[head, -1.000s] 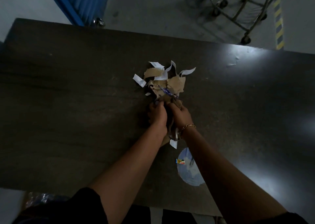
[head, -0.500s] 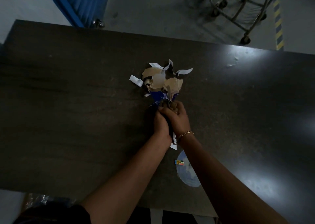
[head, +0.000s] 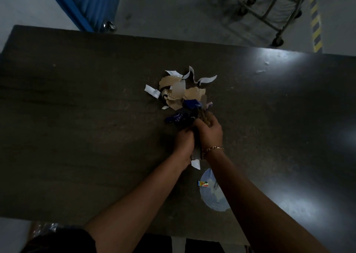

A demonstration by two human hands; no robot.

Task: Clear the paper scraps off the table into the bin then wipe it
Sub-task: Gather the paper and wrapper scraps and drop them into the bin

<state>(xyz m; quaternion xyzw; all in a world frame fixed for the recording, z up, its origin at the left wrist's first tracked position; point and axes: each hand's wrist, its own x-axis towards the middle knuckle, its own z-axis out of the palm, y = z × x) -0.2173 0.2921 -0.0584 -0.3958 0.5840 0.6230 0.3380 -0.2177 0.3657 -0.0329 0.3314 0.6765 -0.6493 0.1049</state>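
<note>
Since half a second ago a blue scrap (head: pixel 176 119) has slipped out beside the left hand (head: pixel 184 141), and both hands sit slightly nearer the near edge of the tabletop (head: pixel 77 118). Left hand and right hand (head: pixel 210 133) are pressed side by side, each grip curled round bunched paper scraps (head: pixel 179 91). Most of the heap lies loose at mid-tabletop. A round pale piece (head: pixel 210 199) and a small coloured scrap (head: pixel 203 183) lie by the near edge. Gathering is judged unfinished; no bin is in view.
</note>
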